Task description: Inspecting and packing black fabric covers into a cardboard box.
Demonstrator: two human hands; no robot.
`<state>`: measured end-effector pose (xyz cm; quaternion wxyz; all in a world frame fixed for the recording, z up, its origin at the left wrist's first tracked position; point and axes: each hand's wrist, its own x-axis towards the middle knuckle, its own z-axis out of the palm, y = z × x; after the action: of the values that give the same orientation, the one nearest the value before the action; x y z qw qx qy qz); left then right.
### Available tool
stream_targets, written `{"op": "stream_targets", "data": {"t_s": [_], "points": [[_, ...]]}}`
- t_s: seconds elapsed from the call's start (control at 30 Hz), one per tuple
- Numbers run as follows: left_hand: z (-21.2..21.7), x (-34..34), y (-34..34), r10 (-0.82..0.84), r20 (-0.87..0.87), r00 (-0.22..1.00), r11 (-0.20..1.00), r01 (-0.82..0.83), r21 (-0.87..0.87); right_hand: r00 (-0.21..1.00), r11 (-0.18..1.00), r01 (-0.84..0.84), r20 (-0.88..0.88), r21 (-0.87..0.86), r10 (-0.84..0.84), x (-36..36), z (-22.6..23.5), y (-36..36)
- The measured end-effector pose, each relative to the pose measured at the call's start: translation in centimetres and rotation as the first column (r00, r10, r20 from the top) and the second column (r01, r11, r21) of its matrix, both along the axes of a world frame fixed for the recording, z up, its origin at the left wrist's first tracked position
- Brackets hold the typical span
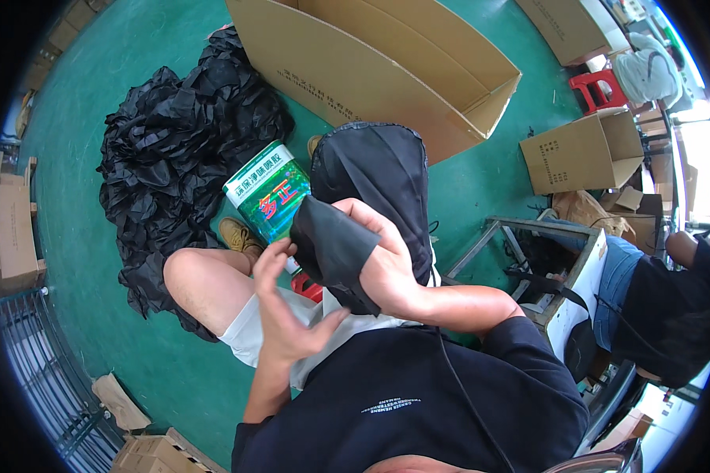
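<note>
My right hand (390,268) holds a black fabric piece (339,248), which is folded over so that it covers part of the fingers. My left hand (284,303) is open, thumb and fingers apart, with its fingertips close to the fabric's left edge. Whether they touch it I cannot tell. Beyond my right hand, a black fabric-covered pad (371,162) with a rounded top stands in front of my lap. A green and white tin (268,193) is beside it, to the left.
A large heap of black fabric (181,150) lies on the green floor at left. A long open carton (371,71) stands ahead. At right are a smaller carton (580,158), a red stool (597,91), a metal-framed stand (564,315) and another person in black (663,307).
</note>
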<state>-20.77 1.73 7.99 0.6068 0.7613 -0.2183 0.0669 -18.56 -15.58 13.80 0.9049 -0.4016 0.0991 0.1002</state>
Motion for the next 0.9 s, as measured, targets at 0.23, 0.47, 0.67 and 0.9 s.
{"op": "stream_targets", "data": {"t_s": [0.23,0.47,0.67,0.9], "points": [[-3.4,0.0,-2.0,0.267,0.318,0.910,0.945,-0.312,0.101,0.984,0.994,-0.099,0.143,-0.034,0.103,-0.5,-0.4,1.5],[-4.5,0.2,-1.0,0.333,0.373,0.866,0.943,-0.314,-0.113,0.969,0.970,-0.241,0.065,0.014,0.239,-0.2,1.3,0.6],[-0.3,2.3,3.2,0.244,0.252,0.936,0.970,-0.235,-0.067,0.801,0.758,-0.355,0.239,-0.548,0.548,1.8,3.6,-4.1],[6.9,2.5,5.9,-0.276,0.166,0.947,0.937,0.303,-0.173,0.556,0.281,-0.525,-0.074,-0.804,0.828,2.3,7.7,-6.6]]}}
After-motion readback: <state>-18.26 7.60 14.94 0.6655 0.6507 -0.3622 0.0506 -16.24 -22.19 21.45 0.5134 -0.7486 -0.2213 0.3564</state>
